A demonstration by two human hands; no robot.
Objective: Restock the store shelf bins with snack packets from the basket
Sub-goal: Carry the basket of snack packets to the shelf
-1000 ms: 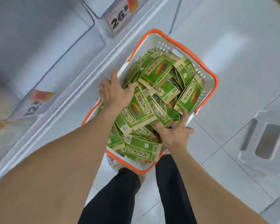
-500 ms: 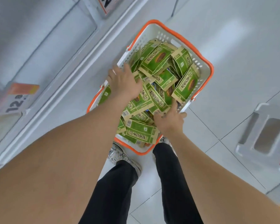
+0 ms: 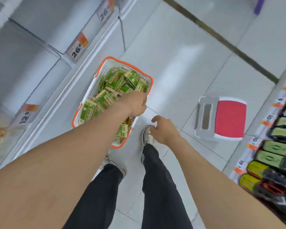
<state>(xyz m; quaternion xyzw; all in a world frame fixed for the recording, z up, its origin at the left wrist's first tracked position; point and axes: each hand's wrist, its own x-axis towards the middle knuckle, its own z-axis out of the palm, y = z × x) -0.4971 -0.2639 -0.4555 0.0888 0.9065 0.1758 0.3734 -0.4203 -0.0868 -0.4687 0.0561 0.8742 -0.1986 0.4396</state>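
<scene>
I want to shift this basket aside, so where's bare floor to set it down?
Bare tiles lie between the basket and the red-topped stool, and beyond the basket up to the dark floor strip. It's tight beside the shelf base and around your shoes.

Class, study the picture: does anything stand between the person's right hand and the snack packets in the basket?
Yes. The left hand and forearm lie across the right rim of the basket, between the right hand and the snack packets.

A white, orange-rimmed basket (image 3: 96, 83) on the floor beside the shelf holds heaped green snack packets (image 3: 116, 79).
</scene>
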